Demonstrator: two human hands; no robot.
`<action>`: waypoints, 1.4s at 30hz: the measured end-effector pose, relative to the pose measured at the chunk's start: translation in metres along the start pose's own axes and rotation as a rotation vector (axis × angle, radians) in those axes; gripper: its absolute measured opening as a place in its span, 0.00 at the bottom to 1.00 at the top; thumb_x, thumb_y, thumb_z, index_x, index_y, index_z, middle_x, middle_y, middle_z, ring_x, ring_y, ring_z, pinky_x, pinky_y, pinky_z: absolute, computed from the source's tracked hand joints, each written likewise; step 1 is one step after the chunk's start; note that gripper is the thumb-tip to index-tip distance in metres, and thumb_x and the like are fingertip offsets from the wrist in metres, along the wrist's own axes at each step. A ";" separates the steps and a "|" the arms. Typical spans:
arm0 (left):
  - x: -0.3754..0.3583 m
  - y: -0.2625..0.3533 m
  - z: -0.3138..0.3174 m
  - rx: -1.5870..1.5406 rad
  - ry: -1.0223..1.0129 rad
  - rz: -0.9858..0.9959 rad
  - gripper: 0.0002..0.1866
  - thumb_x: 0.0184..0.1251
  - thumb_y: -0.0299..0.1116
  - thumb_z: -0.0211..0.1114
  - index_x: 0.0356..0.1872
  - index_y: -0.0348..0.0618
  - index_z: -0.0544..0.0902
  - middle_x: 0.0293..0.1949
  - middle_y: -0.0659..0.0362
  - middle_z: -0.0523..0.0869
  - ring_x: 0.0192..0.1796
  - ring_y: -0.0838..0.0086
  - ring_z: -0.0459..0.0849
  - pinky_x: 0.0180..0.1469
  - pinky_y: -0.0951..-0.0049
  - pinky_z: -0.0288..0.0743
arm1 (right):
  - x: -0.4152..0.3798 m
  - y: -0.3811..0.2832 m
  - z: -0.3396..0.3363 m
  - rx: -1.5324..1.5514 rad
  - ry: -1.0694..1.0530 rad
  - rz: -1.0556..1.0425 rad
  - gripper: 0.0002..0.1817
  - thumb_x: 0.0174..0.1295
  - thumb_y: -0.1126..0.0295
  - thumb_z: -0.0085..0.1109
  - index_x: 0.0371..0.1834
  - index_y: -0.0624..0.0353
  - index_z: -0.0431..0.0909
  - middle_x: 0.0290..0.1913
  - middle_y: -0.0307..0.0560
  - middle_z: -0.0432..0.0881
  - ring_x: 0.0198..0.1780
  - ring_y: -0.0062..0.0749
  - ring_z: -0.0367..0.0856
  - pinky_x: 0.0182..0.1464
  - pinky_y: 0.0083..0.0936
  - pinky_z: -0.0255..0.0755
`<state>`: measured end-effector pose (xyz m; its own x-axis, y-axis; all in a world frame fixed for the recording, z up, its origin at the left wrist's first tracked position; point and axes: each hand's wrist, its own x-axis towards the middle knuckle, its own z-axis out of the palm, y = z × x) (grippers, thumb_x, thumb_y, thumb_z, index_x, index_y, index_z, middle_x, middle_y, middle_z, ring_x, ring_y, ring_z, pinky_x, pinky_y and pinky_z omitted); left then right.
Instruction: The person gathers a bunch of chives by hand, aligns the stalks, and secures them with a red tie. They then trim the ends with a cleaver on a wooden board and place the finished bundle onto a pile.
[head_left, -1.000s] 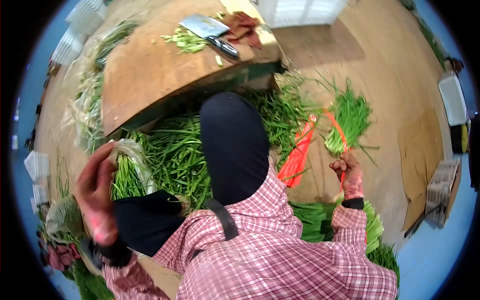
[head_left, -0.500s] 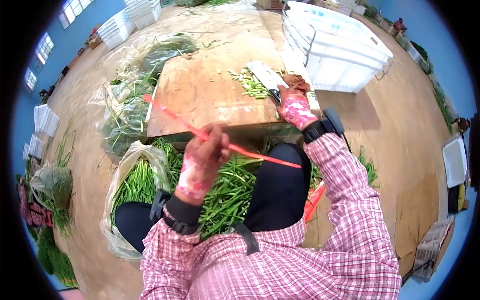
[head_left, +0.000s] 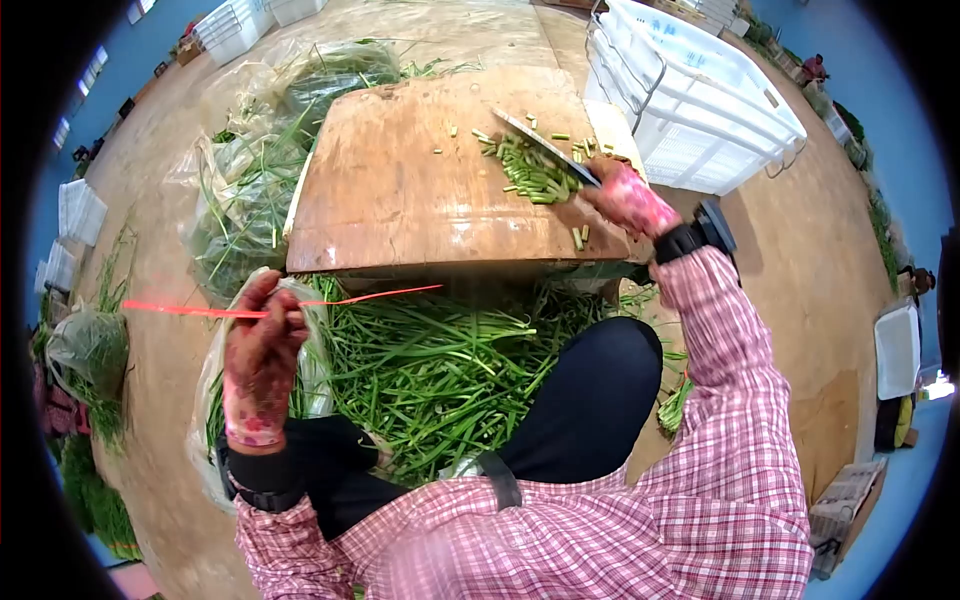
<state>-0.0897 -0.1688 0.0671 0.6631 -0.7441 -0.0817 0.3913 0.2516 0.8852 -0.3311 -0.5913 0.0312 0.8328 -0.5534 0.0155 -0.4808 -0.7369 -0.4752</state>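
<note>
My left hand [head_left: 262, 355], in a stained pink glove, pinches a thin red plastic strip [head_left: 190, 310] whose ends stick out to both sides. It hovers over the left plastic bag near the board's front left corner. On the right of the wooden board [head_left: 390, 180], my right hand [head_left: 630, 195] is wrapped round the handle of a knife [head_left: 548, 150]. The blade stands on edge along a heap of short cut green stalks [head_left: 535, 175]. Long green stalks [head_left: 430, 390] lie in a large pile below the board, between my legs.
White stacked crates [head_left: 690, 110] stand right of the board. Clear plastic bags of greens [head_left: 240, 220] lie along its left side. A bagged bundle [head_left: 90, 350] sits farther left on the floor. A white tub [head_left: 897, 348] is at the far right, with a person [head_left: 815, 70] in the distance.
My left hand has moved left and down with the red strip. My right hand has turned the knife from lying flat to edge-down, and the cut stalks have shifted right and towards me.
</note>
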 end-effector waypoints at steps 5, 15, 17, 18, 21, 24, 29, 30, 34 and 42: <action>-0.013 0.019 -0.021 -0.015 0.079 0.022 0.25 0.64 0.24 0.64 0.61 0.37 0.69 0.47 0.55 0.78 0.44 0.74 0.77 0.45 0.80 0.73 | -0.062 -0.041 -0.015 0.170 -0.027 0.052 0.24 0.59 0.67 0.60 0.58 0.64 0.75 0.43 0.52 0.82 0.41 0.34 0.80 0.45 0.30 0.74; -0.029 0.025 -0.003 -0.039 0.054 0.033 0.17 0.68 0.30 0.63 0.54 0.39 0.72 0.46 0.53 0.80 0.45 0.71 0.79 0.50 0.74 0.76 | 0.098 0.027 0.002 0.133 0.097 0.101 0.19 0.54 0.67 0.60 0.49 0.63 0.81 0.37 0.58 0.85 0.38 0.44 0.84 0.44 0.34 0.75; -0.031 0.026 -0.006 -0.022 0.075 0.041 0.15 0.71 0.31 0.60 0.54 0.40 0.72 0.45 0.53 0.81 0.43 0.72 0.80 0.49 0.74 0.76 | 0.060 -0.026 -0.006 0.145 0.026 0.053 0.21 0.56 0.67 0.59 0.51 0.66 0.79 0.39 0.56 0.85 0.39 0.37 0.84 0.45 0.32 0.74; -0.034 0.026 -0.009 -0.024 0.095 0.033 0.14 0.72 0.32 0.60 0.55 0.40 0.72 0.45 0.53 0.81 0.43 0.72 0.80 0.49 0.74 0.76 | 0.053 -0.016 0.004 0.346 -0.093 0.047 0.21 0.57 0.67 0.59 0.53 0.68 0.77 0.40 0.54 0.86 0.41 0.32 0.83 0.46 0.30 0.74; -0.039 0.026 -0.017 -0.008 0.136 0.031 0.14 0.73 0.33 0.58 0.55 0.40 0.73 0.47 0.53 0.82 0.44 0.72 0.82 0.48 0.75 0.79 | -0.006 -0.033 0.002 0.173 -0.282 -0.116 0.26 0.60 0.68 0.57 0.63 0.63 0.72 0.46 0.51 0.83 0.47 0.31 0.81 0.52 0.28 0.73; -0.043 0.026 -0.021 0.020 0.199 0.033 0.16 0.74 0.35 0.57 0.56 0.40 0.74 0.49 0.52 0.83 0.45 0.73 0.84 0.47 0.77 0.81 | -0.064 -0.059 -0.003 0.189 -0.432 -0.066 0.25 0.59 0.69 0.61 0.61 0.62 0.74 0.46 0.48 0.84 0.49 0.29 0.81 0.54 0.29 0.72; -0.050 0.029 -0.020 0.052 0.165 0.033 0.15 0.75 0.39 0.55 0.53 0.39 0.74 0.50 0.52 0.82 0.43 0.75 0.83 0.45 0.77 0.80 | -0.032 -0.052 0.001 0.263 -0.149 0.000 0.23 0.59 0.69 0.61 0.59 0.60 0.77 0.30 0.39 0.78 0.30 0.23 0.75 0.33 0.23 0.70; -0.050 0.028 -0.021 0.056 0.173 0.034 0.16 0.75 0.40 0.55 0.53 0.39 0.74 0.49 0.52 0.82 0.42 0.75 0.83 0.45 0.77 0.80 | -0.006 -0.051 0.004 0.248 -0.073 0.100 0.23 0.59 0.67 0.61 0.58 0.62 0.77 0.32 0.43 0.80 0.32 0.26 0.78 0.36 0.26 0.72; -0.047 0.021 -0.032 0.114 0.211 0.055 0.14 0.74 0.38 0.57 0.49 0.37 0.78 0.44 0.57 0.82 0.37 0.80 0.78 0.38 0.81 0.75 | 0.102 -0.039 0.030 0.265 -0.043 0.149 0.22 0.59 0.65 0.60 0.56 0.64 0.77 0.27 0.44 0.80 0.22 0.25 0.75 0.25 0.27 0.69; -0.048 0.021 -0.062 -0.026 0.322 0.210 0.18 0.75 0.38 0.56 0.57 0.37 0.73 0.49 0.55 0.81 0.46 0.72 0.80 0.47 0.76 0.76 | -0.021 -0.061 0.018 0.256 -0.324 -0.197 0.24 0.58 0.73 0.59 0.60 0.65 0.74 0.37 0.41 0.82 0.32 0.22 0.77 0.35 0.21 0.72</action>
<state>-0.0731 -0.0895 0.0613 0.8954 -0.4431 -0.0430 0.2388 0.3966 0.8864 -0.3145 -0.5274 0.0446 0.9640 -0.2324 -0.1291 -0.2554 -0.6738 -0.6934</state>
